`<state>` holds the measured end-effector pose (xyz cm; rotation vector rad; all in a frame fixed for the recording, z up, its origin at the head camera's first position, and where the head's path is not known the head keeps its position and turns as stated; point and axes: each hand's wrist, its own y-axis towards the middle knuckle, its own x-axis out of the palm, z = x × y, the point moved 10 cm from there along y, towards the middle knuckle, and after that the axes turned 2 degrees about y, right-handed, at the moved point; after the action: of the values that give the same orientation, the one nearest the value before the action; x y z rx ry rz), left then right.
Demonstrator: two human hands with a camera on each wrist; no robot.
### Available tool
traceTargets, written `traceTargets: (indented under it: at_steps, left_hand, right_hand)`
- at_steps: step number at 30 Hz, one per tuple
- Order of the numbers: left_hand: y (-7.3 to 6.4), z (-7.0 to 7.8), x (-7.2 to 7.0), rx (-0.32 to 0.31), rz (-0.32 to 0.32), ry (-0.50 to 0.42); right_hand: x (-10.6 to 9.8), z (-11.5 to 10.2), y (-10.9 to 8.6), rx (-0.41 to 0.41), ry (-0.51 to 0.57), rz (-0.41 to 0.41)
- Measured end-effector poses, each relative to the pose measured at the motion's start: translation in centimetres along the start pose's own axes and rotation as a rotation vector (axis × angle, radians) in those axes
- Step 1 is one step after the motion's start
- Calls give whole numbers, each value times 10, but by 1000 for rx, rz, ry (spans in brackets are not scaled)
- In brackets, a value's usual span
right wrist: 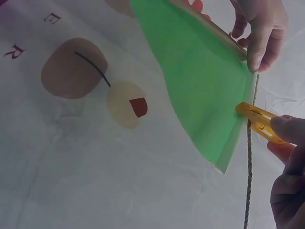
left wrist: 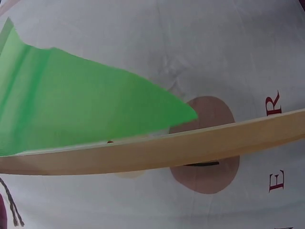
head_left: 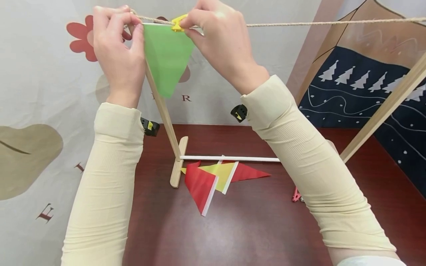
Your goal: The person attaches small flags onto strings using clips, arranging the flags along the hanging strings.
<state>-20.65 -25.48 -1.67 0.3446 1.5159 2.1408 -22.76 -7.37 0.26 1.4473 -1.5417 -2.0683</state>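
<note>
on a dark red-brown table (head_left: 216, 232), red and yellow pennants (head_left: 201, 188), a wooden foot (head_left: 175, 177), a red clip (head_left: 296, 194)

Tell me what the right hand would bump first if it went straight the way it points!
Probably the green flag: the right hand pinches the yellow clip, whose tip is at the flag's top edge. How far things lie behind it is hard to tell.

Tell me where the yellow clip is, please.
The yellow clip is above and left of centre in the head view, pinched by the right hand at the rope and green flag.
</note>
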Motion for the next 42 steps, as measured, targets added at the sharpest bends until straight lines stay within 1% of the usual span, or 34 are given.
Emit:
traceTargets:
  at_steps: [4, 9, 10, 14, 19, 23, 25, 30, 35, 36, 38, 39, 42]
  left_hand:
    - [0, 0, 0, 4, -6, 6]
    - [-1, -1, 2, 28, -38, 13]
    - [-1, -2, 2, 21, -44, 17]
    - [-2, -4, 0, 27, -53, 64]
    - [-3, -9, -3, 0, -42, 77]
    - [-4, -11, -3, -7, -47, 90]
    - [-6, -11, 0, 4, -57, 104]
    - [-11, -12, 3, 45, -69, 133]
    - [-18, -12, 6, 76, -85, 133]
    - [-20, -13, 7, 76, -88, 130]
    - [-23, -13, 8, 55, -102, 129]
    - [-24, -14, 8, 31, -108, 125]
    - [-28, -13, 8, -70, -114, 111]
  right_hand:
    - [1, 1, -1, 7, 15, -13]
    - [2, 7, -2, 56, 65, -11]
    - [3, 9, -2, 69, 75, -11]
    - [6, 12, 1, 104, 109, -11]
    - [10, 14, 5, 134, 140, -19]
    - [13, 18, 7, 181, 218, -21]
    - [13, 20, 7, 198, 257, -11]
    - [13, 21, 6, 190, 299, 5]
    - [9, 20, 2, 181, 383, 29]
    - [7, 19, 1, 172, 384, 36]
    - [4, 18, -1, 156, 379, 48]
    - [3, 17, -2, 139, 376, 57]
    - [-1, 15, -7, 98, 363, 88]
